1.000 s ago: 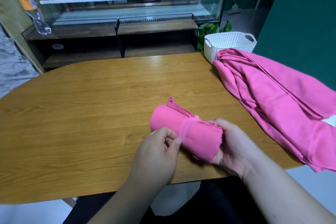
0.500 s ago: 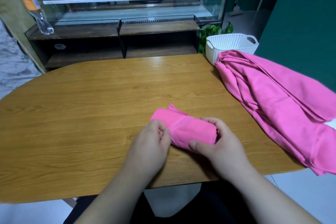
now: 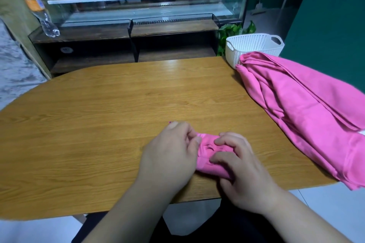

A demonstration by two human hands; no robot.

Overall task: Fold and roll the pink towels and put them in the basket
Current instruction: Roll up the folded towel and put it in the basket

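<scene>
Rolled towel [image 3: 207, 157] lies near the front edge of the table [image 3: 98, 124]. The left hand [image 3: 169, 156] pinches one end and the right hand [image 3: 243, 171] curls over the other. The loose edge appears untucked, though the fingers hide it. Risk: slack grip on lifting, so the roll springs open before the basket [image 3: 254, 45], well apart at far right.

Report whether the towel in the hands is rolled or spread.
Rolled: the towel is a tight bundle gripped by the left hand and right hand.
</scene>
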